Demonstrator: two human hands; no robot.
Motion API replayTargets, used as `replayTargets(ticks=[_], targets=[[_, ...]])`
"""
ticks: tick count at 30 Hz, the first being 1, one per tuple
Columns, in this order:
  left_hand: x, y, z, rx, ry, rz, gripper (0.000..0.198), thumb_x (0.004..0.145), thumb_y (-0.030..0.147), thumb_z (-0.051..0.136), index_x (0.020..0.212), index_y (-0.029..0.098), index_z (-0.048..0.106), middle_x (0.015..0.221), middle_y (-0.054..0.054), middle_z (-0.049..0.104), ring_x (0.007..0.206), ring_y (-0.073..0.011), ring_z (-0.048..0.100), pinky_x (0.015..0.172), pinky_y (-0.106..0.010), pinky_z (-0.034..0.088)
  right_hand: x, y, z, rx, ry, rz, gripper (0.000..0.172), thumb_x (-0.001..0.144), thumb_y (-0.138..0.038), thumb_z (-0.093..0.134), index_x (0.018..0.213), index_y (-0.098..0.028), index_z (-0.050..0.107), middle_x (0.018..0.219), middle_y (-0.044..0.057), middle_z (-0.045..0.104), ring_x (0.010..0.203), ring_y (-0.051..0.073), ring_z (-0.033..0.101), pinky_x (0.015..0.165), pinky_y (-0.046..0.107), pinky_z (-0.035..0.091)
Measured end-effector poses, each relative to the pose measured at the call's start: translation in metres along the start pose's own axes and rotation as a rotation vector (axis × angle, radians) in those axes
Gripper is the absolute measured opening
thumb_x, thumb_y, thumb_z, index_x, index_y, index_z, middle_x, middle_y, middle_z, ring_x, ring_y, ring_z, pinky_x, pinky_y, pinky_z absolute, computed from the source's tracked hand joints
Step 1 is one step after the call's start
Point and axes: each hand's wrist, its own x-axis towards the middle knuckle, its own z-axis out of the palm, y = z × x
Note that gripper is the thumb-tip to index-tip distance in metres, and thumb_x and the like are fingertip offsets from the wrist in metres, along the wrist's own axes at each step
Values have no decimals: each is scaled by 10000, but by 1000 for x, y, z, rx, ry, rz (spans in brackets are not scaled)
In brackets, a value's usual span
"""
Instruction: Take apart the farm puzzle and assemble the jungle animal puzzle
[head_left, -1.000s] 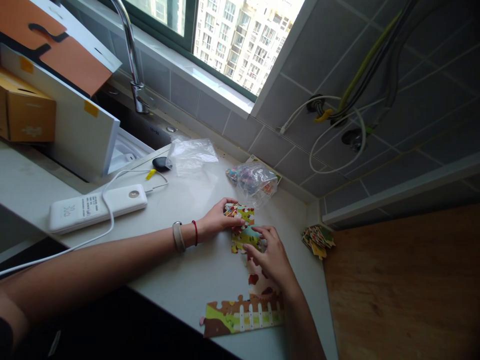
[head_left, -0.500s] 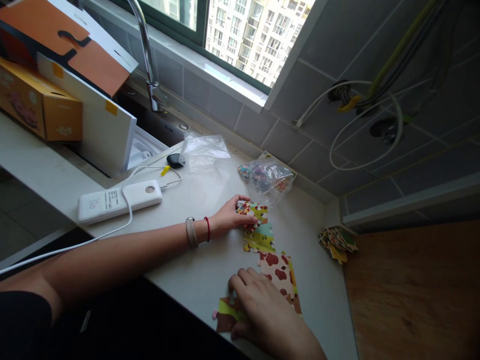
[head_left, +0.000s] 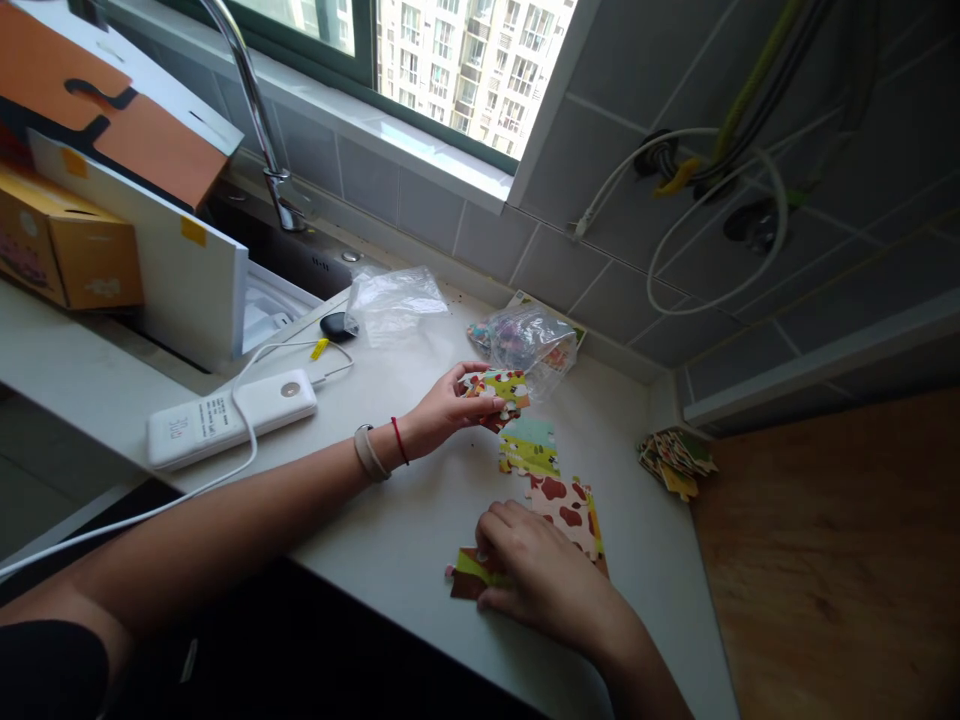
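My left hand (head_left: 448, 408) pinches a small stack of jigsaw puzzle pieces (head_left: 511, 386), thumb on top, raised slightly off the counter. Just below it lies a green and pale-blue puzzle section (head_left: 531, 446). A cream section with brown patches (head_left: 561, 508) lies nearer to me, its lower part covered by my right hand (head_left: 541, 572). The fingers and thumb of that hand are closed on a brown and green puzzle piece (head_left: 469, 580) at the counter's front side. Part of this piece is hidden under the fingers.
More puzzle pieces (head_left: 675, 462) are heaped by the wooden board (head_left: 825, 560) on the right. A clear bag with pieces (head_left: 525, 340) and an empty plastic bag (head_left: 397, 305) lie behind. A white power bank (head_left: 232, 420) with a cable stands left, near the sink (head_left: 322, 262) and boxes (head_left: 97, 262).
My left hand has lifted the stack off the green and pale-blue section. My right hand stays at the brown and green piece. The camera view has shifted a little.
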Motion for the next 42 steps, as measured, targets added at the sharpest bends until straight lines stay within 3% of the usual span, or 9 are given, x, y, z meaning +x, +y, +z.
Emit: replayTargets(ticks=[4,8,13,17,24,29,34,42], targets=[[-4,6,1,0,-66,-25,744,691,177,913,1305,184,493,1109,-106,734,819,-204,753,688,-294,612,6,10,-4,227,8,-5,233,825,-234,832,950,-230,634,950,2,686,822,175,623,709,255,419],[-5,8,2,23,-60,-27,721,723,182,894,1318,184,488,1132,-124,735,841,-218,758,696,-293,604,16,28,-5,531,107,-36,192,823,-251,828,951,-212,690,903,-6,711,792,156,640,716,243,457],[-1,10,0,33,-28,17,660,730,169,886,1272,169,509,1105,-103,734,792,-182,744,696,-283,608,27,41,-1,747,185,-96,268,815,-372,824,1001,-194,750,829,2,706,724,155,612,651,250,454],[-1,11,-1,55,-21,21,660,733,184,884,1281,170,517,1124,-103,732,849,-199,751,724,-291,614,30,46,-2,833,271,-97,281,814,-394,792,993,-180,768,878,33,737,775,180,648,702,274,492],[-2,9,2,112,-44,-14,635,746,194,882,1279,185,537,1135,-87,727,853,-190,746,716,-279,608,18,63,-17,764,187,-117,308,787,-434,801,979,-193,795,856,28,749,791,196,672,701,277,486],[-3,5,1,138,-68,-40,662,747,206,887,1303,188,528,1188,-102,714,879,-201,752,703,-272,607,1,67,-21,487,-68,-51,371,743,-410,835,1041,-203,756,795,3,686,731,185,636,628,258,428],[-3,2,3,156,-77,-76,687,733,204,894,1305,197,514,1186,-101,717,916,-226,761,690,-267,609,0,53,-10,194,48,-7,624,560,-427,936,1095,-226,685,1046,47,647,949,272,633,761,304,443],[-4,-2,3,193,-61,-99,727,709,212,910,1308,204,497,1103,-71,732,840,-186,748,684,-259,613,3,47,-10,223,14,33,465,590,-361,968,936,-216,694,991,33,668,960,261,629,731,286,416]])
